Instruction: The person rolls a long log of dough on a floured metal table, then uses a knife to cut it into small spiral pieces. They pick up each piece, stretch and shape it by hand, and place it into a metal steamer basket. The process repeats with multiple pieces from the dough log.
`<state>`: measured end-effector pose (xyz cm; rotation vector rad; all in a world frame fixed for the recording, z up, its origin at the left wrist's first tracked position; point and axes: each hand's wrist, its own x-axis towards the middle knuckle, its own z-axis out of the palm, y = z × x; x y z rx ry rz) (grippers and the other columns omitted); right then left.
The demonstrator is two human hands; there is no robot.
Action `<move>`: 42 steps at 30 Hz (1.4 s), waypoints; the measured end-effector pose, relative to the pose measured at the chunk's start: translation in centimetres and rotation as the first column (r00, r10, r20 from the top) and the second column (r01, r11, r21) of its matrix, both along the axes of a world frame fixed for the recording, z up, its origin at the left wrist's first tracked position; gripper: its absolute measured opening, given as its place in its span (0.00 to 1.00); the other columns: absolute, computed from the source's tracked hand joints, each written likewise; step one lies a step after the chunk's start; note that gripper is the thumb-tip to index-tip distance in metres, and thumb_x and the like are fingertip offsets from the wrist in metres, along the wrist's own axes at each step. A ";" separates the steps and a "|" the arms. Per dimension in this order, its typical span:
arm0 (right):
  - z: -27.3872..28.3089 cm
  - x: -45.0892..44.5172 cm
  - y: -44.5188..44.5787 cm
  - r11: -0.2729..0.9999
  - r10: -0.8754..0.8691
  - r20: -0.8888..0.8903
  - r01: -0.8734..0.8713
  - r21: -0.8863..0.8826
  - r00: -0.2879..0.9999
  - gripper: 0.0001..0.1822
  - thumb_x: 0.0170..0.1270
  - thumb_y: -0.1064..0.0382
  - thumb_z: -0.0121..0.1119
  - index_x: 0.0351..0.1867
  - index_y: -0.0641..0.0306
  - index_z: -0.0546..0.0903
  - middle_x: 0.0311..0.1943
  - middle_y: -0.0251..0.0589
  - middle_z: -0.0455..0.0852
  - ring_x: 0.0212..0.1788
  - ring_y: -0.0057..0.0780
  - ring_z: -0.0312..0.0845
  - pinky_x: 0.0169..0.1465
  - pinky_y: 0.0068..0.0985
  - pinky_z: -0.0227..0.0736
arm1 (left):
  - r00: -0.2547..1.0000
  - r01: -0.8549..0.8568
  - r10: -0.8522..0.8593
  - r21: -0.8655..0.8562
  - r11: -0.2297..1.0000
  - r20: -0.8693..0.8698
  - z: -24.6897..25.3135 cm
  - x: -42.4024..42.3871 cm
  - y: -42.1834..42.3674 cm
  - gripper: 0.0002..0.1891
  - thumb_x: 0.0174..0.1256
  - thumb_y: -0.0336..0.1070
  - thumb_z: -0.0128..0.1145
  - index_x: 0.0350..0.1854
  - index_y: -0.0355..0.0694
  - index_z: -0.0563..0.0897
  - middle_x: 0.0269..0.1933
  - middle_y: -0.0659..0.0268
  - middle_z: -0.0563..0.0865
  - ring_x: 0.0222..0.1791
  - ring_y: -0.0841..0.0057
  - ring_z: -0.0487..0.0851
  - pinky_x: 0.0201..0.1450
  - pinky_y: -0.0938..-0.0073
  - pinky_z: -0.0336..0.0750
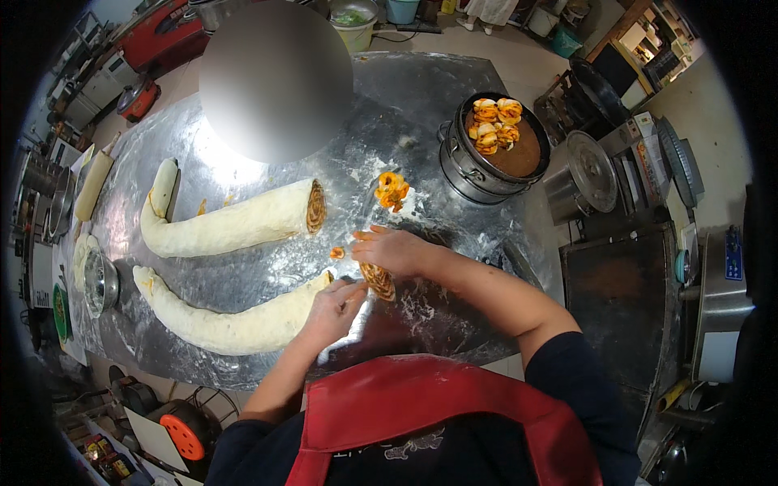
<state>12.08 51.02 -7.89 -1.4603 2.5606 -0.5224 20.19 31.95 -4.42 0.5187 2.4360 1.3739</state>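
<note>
A cut slice of layered dough (378,282) with reddish-brown filling lies in front of me on the floured metal table (425,328). My right hand (389,250) grips its upper part, fingers spread toward the left and thumb hidden. Bent fingers of my left hand (334,313) reach the slice's left edge; their exact hold is unclear. Beside that hand ends a long filled dough roll (231,331). Farther back, a second, thicker roll (237,222) shows a spiral cut face. A small orange-filled scrap (337,253) sits left of my right hand.
Beyond my right hand lies a shaped orange-and-white bun (392,191). Several similar buns (497,121) sit in a round steamer (486,182) at the right back. At left are a metal bowl (100,284) and a rolling pin (94,185). A blurred oval covers part of the far table.
</note>
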 end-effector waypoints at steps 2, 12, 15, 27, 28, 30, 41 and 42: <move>0.3 0.0 0.7 0.994 -0.016 -0.033 0.020 0.105 0.999 0.21 0.43 0.69 0.59 0.44 0.63 0.75 0.45 0.45 0.77 0.56 0.44 0.66 0.59 0.33 0.60 | 0.999 -0.035 0.033 -0.062 0.997 -0.036 0.0 -0.8 -0.3 0.11 0.56 0.31 0.56 0.41 0.36 0.78 0.33 0.53 0.80 0.29 0.59 0.78 0.31 0.67 0.72; 1.5 3.0 2.4 0.939 -0.227 0.051 0.205 0.278 0.973 0.17 0.38 0.70 0.61 0.36 0.66 0.76 0.43 0.47 0.74 0.50 0.42 0.67 0.52 0.32 0.67 | 0.958 -0.049 -0.041 -0.301 0.952 -0.285 -0.5 -4.6 3.4 0.26 0.47 0.35 0.64 0.51 0.36 0.71 0.50 0.53 0.74 0.51 0.56 0.68 0.54 0.64 0.66; 1.0 4.7 3.2 0.926 -0.352 0.122 0.326 0.192 0.928 0.17 0.39 0.69 0.61 0.36 0.66 0.76 0.39 0.47 0.76 0.47 0.45 0.70 0.51 0.34 0.68 | 0.922 -0.010 -0.084 -0.238 0.971 -0.379 -1.6 -3.9 3.4 0.28 0.47 0.35 0.64 0.53 0.36 0.70 0.47 0.53 0.76 0.48 0.55 0.70 0.51 0.63 0.67; 1.7 6.5 4.5 0.700 -0.313 0.843 0.706 -0.106 0.437 0.25 0.43 0.64 0.63 0.45 0.68 0.71 0.34 0.46 0.80 0.38 0.27 0.75 0.43 0.24 0.69 | 0.669 -0.274 -0.223 0.515 0.812 0.709 -3.5 -3.2 2.6 0.14 0.56 0.29 0.59 0.43 0.28 0.76 0.35 0.59 0.83 0.30 0.76 0.82 0.34 0.78 0.77; 1.4 6.6 3.9 0.679 -0.298 0.847 0.721 -0.136 0.440 0.26 0.43 0.64 0.63 0.46 0.68 0.70 0.33 0.46 0.80 0.37 0.29 0.76 0.43 0.25 0.70 | 0.691 -0.285 -0.174 0.486 0.826 0.702 -2.9 -3.8 2.4 0.13 0.56 0.28 0.60 0.43 0.28 0.76 0.34 0.59 0.83 0.28 0.77 0.81 0.32 0.79 0.77; 0.7 6.2 2.2 0.685 -0.468 0.679 0.718 -0.127 0.566 0.24 0.41 0.64 0.63 0.42 0.68 0.69 0.33 0.52 0.79 0.37 0.40 0.77 0.41 0.33 0.70 | 0.751 -0.217 -0.105 0.393 0.893 0.652 -2.5 -5.3 2.0 0.12 0.55 0.27 0.60 0.40 0.29 0.77 0.29 0.63 0.82 0.24 0.79 0.80 0.26 0.81 0.74; -1.4 3.6 -0.2 0.599 -0.773 0.297 0.799 0.053 0.560 0.14 0.45 0.68 0.57 0.35 0.67 0.70 0.32 0.54 0.77 0.36 0.53 0.75 0.40 0.43 0.69 | 0.963 0.078 -0.014 -0.231 0.970 0.269 -1.5 -9.1 3.4 0.11 0.52 0.29 0.62 0.37 0.30 0.79 0.19 0.63 0.79 0.18 0.80 0.77 0.23 0.77 0.69; -1.2 3.7 -0.2 0.591 -0.777 0.291 0.806 0.032 0.558 0.14 0.45 0.67 0.58 0.35 0.66 0.70 0.31 0.53 0.77 0.35 0.52 0.75 0.41 0.42 0.69 | 0.916 0.077 0.003 -0.182 0.980 0.402 -1.8 -9.3 3.2 0.11 0.53 0.28 0.62 0.37 0.30 0.78 0.24 0.62 0.81 0.22 0.79 0.79 0.25 0.78 0.73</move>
